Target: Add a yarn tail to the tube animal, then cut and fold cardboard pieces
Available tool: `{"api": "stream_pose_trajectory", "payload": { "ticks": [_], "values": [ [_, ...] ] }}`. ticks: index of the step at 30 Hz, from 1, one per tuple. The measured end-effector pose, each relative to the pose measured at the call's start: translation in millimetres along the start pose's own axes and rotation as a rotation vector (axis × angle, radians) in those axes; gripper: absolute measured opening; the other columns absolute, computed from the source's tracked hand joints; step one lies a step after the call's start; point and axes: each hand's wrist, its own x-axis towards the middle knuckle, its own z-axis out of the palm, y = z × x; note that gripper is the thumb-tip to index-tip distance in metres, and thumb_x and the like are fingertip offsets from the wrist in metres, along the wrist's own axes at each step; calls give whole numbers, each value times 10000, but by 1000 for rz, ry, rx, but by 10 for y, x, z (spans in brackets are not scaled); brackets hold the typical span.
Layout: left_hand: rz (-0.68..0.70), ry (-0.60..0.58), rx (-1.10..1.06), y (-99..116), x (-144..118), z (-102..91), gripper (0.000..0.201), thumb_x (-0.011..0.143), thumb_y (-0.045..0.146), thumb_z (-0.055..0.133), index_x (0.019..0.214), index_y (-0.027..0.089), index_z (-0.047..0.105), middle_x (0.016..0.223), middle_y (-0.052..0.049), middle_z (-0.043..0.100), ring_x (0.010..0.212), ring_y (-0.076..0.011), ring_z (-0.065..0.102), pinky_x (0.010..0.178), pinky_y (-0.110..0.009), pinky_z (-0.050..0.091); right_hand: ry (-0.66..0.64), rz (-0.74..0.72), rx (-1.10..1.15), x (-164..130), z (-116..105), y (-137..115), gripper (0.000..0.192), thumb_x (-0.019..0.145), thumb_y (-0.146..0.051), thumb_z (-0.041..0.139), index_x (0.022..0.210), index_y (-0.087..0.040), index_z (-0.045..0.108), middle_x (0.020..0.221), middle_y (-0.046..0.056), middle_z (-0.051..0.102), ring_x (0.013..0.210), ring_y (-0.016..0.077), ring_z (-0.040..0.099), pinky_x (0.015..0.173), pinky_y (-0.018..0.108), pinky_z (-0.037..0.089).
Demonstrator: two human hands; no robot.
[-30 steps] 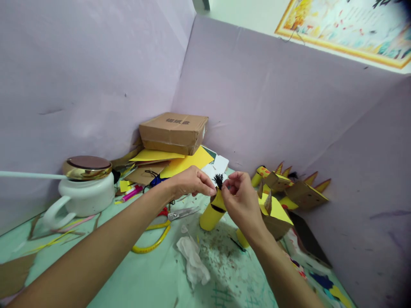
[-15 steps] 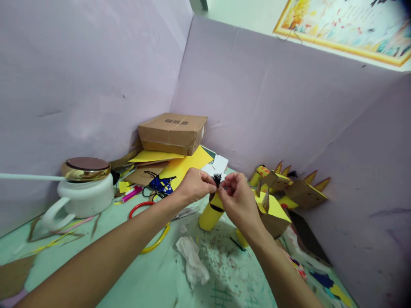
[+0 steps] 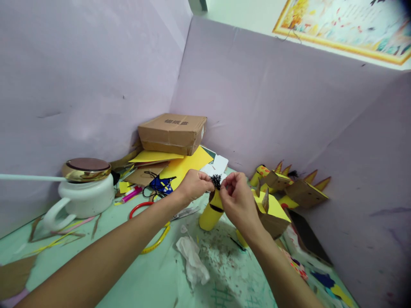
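Observation:
A small tuft of black yarn (image 3: 216,181) stands at the top of a yellow paper tube (image 3: 210,216) with a dark band round it. My left hand (image 3: 195,185) pinches the tuft's left side between thumb and forefinger. From the right, my right hand (image 3: 238,197) pinches at its other side, with the fingertips curled in. The tube stands upright on the table just below both hands, its upper part partly covered by my right hand. Beside my right wrist is a yellow-topped cardboard animal figure (image 3: 272,211) with pointed pieces.
Crumpled white tissue (image 3: 192,261) lies on the green table in front. Red-and-yellow-handled scissors (image 3: 160,239) are partly under my left forearm. A white mug (image 3: 86,196) stands left, a cardboard box (image 3: 173,132) behind on yellow paper, and spiked cardboard figures (image 3: 305,192) at the right.
The black yarn tuft is spread wider, its strands fanned out more. My left fingers have shifted slightly left; my right hand stays nearly in place.

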Motion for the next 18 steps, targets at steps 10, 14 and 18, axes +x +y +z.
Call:
{"api": "stream_pose_trajectory", "payload": {
  "ticks": [10, 14, 18],
  "values": [
    [-49, 46, -10, 24, 12, -42, 61, 505, 133, 562, 457, 150, 527, 349, 82, 372, 378, -59, 286, 386, -213, 199, -24, 18, 68, 0, -23, 14, 291, 723, -207, 530, 974, -240, 386, 807, -1, 602, 579, 148, 526, 521, 262, 405],
    [-38, 21, -7, 46, -8, -43, 21, 493, 127, 560, 478, 139, 569, 385, 70, 426, 398, -59, 319, 394, -204, 228, -75, -16, 25, 8, 1, 5, 350, 709, -201, 556, 1027, -242, 415, 810, -6, 631, 563, 144, 515, 519, 258, 392],
    [-34, -1, 4, 47, -18, -39, 9, 490, 133, 576, 484, 140, 577, 406, 68, 446, 407, -57, 328, 399, -199, 240, -45, -10, -6, 9, 27, 12, 278, 718, -193, 531, 973, -239, 432, 729, -23, 608, 542, 142, 510, 504, 248, 371]
  ]
}}
